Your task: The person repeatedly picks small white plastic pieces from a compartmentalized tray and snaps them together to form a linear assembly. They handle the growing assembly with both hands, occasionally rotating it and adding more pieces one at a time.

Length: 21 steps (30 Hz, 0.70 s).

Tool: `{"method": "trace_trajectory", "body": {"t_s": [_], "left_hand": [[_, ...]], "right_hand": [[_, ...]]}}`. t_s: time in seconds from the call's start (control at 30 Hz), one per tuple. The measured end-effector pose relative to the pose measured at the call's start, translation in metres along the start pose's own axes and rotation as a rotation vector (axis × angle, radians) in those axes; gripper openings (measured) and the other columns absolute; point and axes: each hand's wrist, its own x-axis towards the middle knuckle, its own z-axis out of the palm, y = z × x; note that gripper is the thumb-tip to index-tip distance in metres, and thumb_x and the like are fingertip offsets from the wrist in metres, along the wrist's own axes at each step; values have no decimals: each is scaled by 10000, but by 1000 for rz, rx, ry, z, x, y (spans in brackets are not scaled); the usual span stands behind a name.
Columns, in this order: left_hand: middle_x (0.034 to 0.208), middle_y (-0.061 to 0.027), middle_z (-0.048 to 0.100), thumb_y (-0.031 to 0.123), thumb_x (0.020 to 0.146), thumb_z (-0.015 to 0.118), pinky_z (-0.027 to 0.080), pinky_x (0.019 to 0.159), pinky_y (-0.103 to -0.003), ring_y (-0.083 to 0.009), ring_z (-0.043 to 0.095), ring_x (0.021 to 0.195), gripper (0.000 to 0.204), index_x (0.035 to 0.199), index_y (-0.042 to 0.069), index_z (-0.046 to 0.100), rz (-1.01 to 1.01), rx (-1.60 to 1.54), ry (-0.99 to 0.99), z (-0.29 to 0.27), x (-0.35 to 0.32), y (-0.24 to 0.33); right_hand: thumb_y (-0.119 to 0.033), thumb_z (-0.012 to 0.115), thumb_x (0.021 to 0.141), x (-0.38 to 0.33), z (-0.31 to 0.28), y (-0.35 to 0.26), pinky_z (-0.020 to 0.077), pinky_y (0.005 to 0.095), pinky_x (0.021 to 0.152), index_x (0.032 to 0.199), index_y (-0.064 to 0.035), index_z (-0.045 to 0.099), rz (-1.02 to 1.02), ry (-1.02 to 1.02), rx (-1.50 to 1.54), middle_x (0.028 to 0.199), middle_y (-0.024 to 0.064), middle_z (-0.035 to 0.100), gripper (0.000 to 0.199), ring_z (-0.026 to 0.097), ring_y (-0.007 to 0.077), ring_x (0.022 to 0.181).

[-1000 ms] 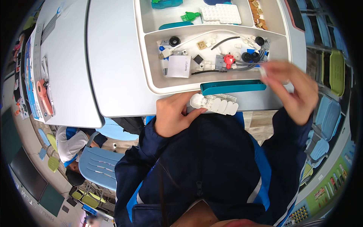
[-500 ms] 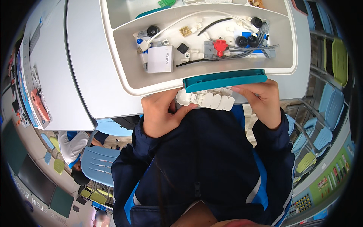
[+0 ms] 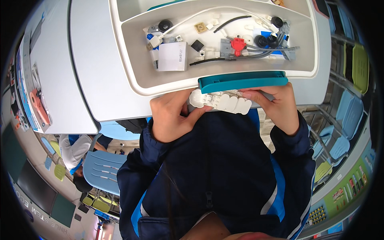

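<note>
- Nearest us is our dark navy jacket [image 3: 212, 160], its sides striped blue and white.
- Our left hand [image 3: 170, 116] has its thumb and fingers clamped on the left end of a white brick assembly [image 3: 230, 103]; the thumb presses the near side, the fingers run behind.
- Our right hand [image 3: 280, 106] has its thumb at the assembly's right part — its other fingers are largely hidden, so we cannot tell whether they pinch it.
- The assembly sits between our hands at the table's near edge, slightly slanted, with a round scalloped piece on the left, studs midway and rounded tiles on the right.
- Just beyond it, a long teal piece [image 3: 243, 82] runs along the front of a white tray [image 3: 138, 89].
- Inside the tray we see a white box [image 3: 173, 58], a red part [image 3: 238, 47], a tan square piece [image 3: 200, 27], and — arching behind them — a white cable [image 3: 208, 11].
- The pale table [image 3: 96, 60] reaches left, bearing a salmon-coloured object [image 3: 39, 106].
- Farther off, another person [image 3: 74, 150] is near a blue chair [image 3: 105, 168].
</note>
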Motion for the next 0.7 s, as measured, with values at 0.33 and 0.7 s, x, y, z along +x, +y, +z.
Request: {"method": "trace_trajectory", "body": {"t_s": [0.33, 0.7], "left_hand": [[666, -80, 632, 183, 660, 947, 396, 457, -279, -153, 492, 448, 548, 1132, 15, 727, 15, -3, 41, 3, 0, 0], [641, -97, 605, 177, 667, 950, 397, 452, -287, -166, 493, 443, 537, 1115, -9, 721, 38, 28, 29, 2, 1, 4]], "right_hand": [[55, 772, 851, -3, 0, 4, 586, 257, 746, 974, 6, 789, 83, 54, 199, 882, 76, 780, 133, 733, 136, 800], [61, 779, 844, -1, -1, 9, 573, 240, 701, 928, 23, 773, 223, 31, 447, 864, 75, 766, 93, 711, 105, 774]]}}
